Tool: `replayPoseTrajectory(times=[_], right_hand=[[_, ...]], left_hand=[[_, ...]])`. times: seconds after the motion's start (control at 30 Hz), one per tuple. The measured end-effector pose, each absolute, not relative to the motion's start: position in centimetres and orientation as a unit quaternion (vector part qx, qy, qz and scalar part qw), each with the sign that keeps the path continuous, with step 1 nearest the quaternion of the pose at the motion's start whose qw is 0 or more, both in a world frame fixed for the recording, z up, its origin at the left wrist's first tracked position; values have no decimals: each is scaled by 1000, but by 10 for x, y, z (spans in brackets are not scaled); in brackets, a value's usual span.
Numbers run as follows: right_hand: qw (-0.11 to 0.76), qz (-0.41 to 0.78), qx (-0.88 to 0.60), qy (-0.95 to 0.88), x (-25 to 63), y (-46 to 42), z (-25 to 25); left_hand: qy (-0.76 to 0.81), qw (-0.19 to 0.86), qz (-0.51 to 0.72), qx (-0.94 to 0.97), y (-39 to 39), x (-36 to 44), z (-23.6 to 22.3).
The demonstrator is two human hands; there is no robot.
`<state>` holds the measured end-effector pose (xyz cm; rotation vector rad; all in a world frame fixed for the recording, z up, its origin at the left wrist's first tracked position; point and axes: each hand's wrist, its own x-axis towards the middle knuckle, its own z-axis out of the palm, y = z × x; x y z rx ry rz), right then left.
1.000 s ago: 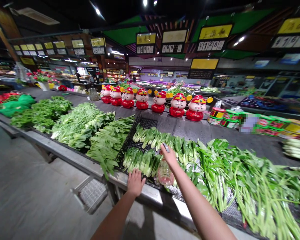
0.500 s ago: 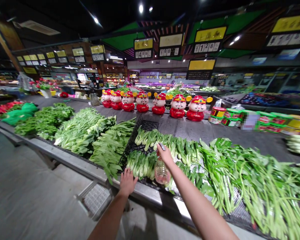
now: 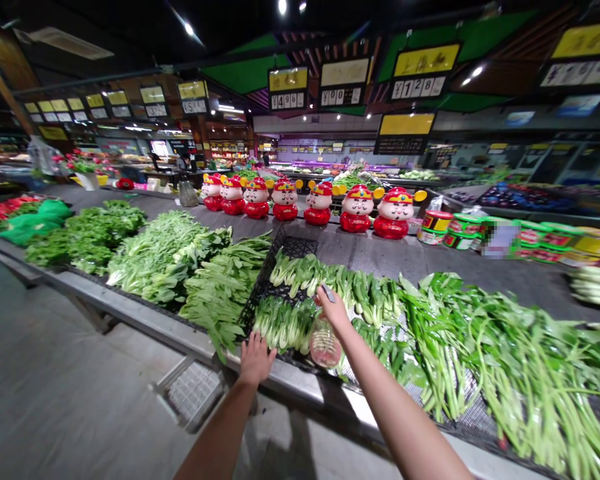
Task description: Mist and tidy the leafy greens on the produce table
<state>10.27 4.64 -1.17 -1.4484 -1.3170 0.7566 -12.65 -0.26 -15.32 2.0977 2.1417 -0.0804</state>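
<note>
My right hand [image 3: 334,312] is closed around the top of a clear spray bottle [image 3: 325,345], whose body hangs below the fist over the vegetable display. The bottle's grey top shows above my fingers; its nozzle is hidden. My left hand [image 3: 257,359] rests with fingers spread at the metal front edge [image 3: 300,383], beside the near row of bok choy [image 3: 283,322]. A second row of bok choy [image 3: 350,285] lies behind the bottle. Loose green leaves [image 3: 393,347] lie to the right of the bottle.
Long-stemmed greens [image 3: 520,360] spread to the right and leafy greens [image 3: 225,287] to the left. Red figurines [image 3: 359,212] and stacked tubs [image 3: 463,232] line the back. Below the front edge, a pale plastic crate [image 3: 190,393] sits near the floor. Price signs [image 3: 423,73] hang overhead.
The view has shifted very slightly. My right hand keeps its hold on the spray bottle in nearly the same place, and my left hand stays at the edge.
</note>
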Motion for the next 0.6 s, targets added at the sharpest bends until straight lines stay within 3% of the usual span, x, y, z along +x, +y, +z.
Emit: replayPoseTrajectory(times=[0.27, 0.6], right_hand=[[466, 328, -607, -554, 101, 13, -14], [416, 333, -611, -585, 94, -27, -57]], left_hand=[[702, 21, 9, 712, -6, -128, -156], [659, -14, 35, 751, -29, -131, -165]])
